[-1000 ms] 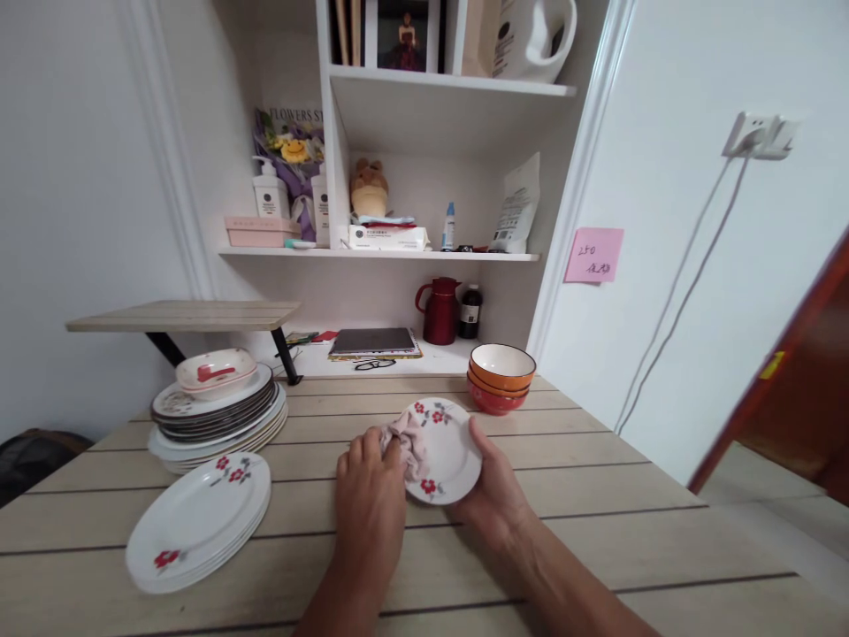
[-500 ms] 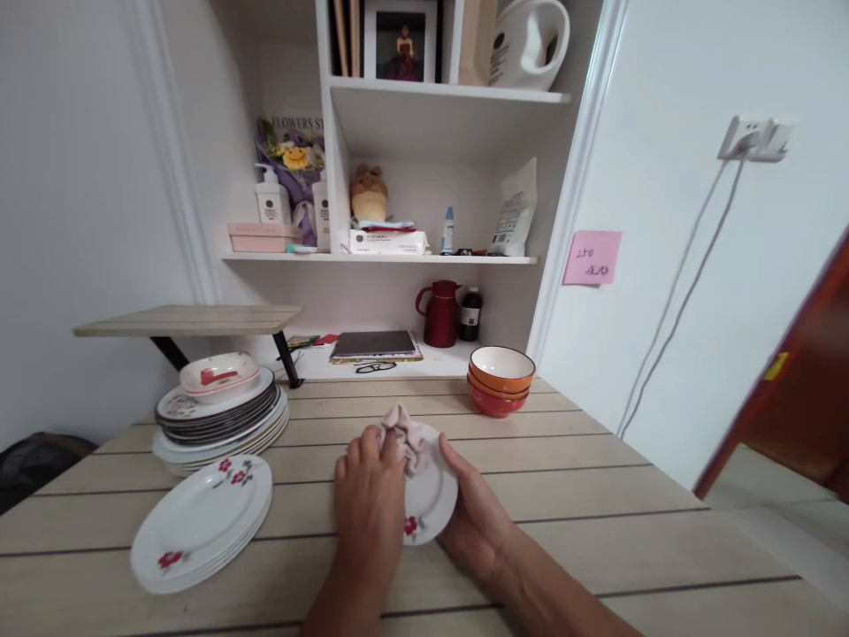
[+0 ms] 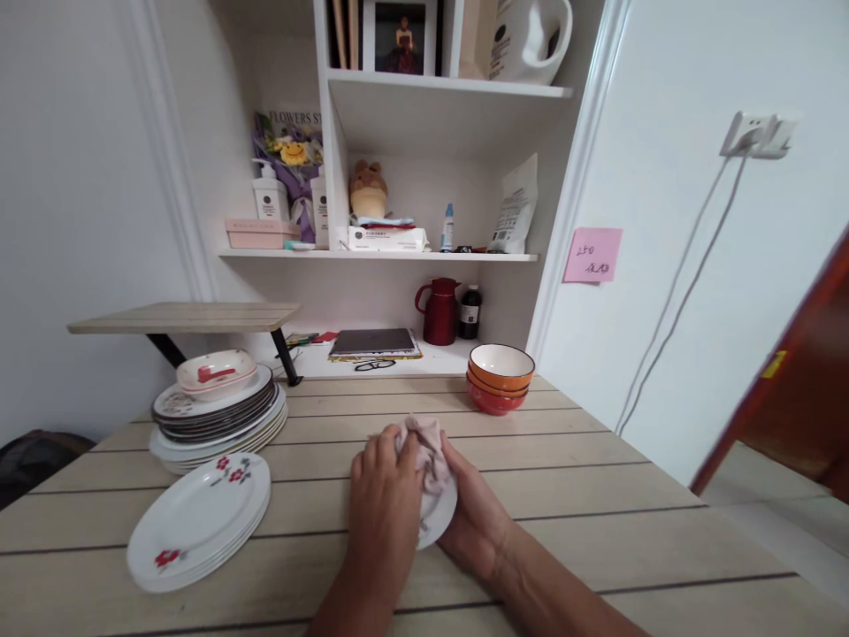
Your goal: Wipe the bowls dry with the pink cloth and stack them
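Note:
A small white plate (image 3: 439,520) is held above the table at the middle, its right edge in the grip of my right hand (image 3: 478,513). The thumb lies along the rim and the fingers are under the plate. My left hand (image 3: 386,491) is closed on a crumpled pale pink cloth (image 3: 430,451), pressed against the plate's face. Cloth and left hand hide most of the plate. On the left lies a stack of white oval plates (image 3: 199,522) with red flowers.
Behind the oval plates stands a taller stack of plates (image 3: 218,414) topped by a white and pink bowl (image 3: 216,375). Orange and red bowls (image 3: 500,380) are nested at the back right. A small raised shelf (image 3: 189,317) stands at the left; a red jug (image 3: 439,311) is behind.
My left hand and the cloth have moved right across the plate, covering more of it, including the red flower near its lower edge. My right hand stays nearly in place.

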`<control>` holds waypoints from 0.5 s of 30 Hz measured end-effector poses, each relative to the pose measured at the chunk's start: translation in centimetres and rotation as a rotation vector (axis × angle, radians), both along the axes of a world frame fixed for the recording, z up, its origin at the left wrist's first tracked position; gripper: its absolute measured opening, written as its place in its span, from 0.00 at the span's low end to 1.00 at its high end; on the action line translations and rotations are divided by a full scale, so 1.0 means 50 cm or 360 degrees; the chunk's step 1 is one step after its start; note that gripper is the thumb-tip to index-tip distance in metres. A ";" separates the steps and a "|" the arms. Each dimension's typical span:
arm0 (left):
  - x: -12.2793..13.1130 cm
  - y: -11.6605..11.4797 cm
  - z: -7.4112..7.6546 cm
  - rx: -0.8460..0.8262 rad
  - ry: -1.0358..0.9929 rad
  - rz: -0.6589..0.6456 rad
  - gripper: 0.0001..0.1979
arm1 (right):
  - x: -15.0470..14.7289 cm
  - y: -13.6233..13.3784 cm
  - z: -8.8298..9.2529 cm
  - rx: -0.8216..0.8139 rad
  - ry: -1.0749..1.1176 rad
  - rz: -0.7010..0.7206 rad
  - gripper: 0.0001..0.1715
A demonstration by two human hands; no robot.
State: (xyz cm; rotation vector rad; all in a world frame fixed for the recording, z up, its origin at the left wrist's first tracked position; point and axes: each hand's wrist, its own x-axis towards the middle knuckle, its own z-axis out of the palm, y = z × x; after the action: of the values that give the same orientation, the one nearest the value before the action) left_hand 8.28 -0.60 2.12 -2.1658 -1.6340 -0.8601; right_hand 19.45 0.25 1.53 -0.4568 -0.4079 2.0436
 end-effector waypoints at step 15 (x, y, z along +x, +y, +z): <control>0.031 -0.028 -0.005 -0.0154 -0.0114 -0.0635 0.20 | 0.053 0.019 0.019 -0.0055 -0.0068 -0.0162 0.27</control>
State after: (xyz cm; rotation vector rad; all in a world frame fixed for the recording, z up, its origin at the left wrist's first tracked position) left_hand 9.82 -1.97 1.88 -2.6087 -1.3147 -0.9906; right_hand 22.09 1.21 2.47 -0.5327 -0.3679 1.9476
